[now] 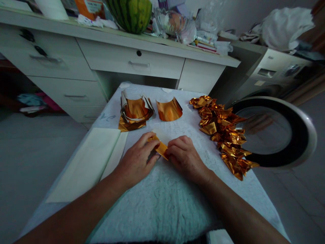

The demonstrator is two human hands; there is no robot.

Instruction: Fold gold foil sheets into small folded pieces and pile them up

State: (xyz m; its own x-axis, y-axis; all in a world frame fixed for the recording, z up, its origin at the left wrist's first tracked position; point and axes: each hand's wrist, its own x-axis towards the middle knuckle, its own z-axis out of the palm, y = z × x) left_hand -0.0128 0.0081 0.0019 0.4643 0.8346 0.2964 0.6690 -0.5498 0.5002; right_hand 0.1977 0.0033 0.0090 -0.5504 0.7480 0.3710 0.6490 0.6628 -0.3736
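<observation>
Two-handed, holds a gold foil strip [161,149] mid-frame; pinches its upper-left end between thumb and curled fingers of the left hand [138,156], its lower-right end in the bunched fingertips of the right hand [187,158].

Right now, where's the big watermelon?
In the head view, the watermelon sits left of centre on the counter, between the orange packet and the clear plastic bag.

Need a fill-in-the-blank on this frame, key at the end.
The left hand pinches one end of the gold strip; the ____ hand is at the other.
The white paper lies on the person's ____ side.
The striped fruit is a ____.
The washing machine's round door is ____.

Missing: right; left; watermelon; open.
</observation>
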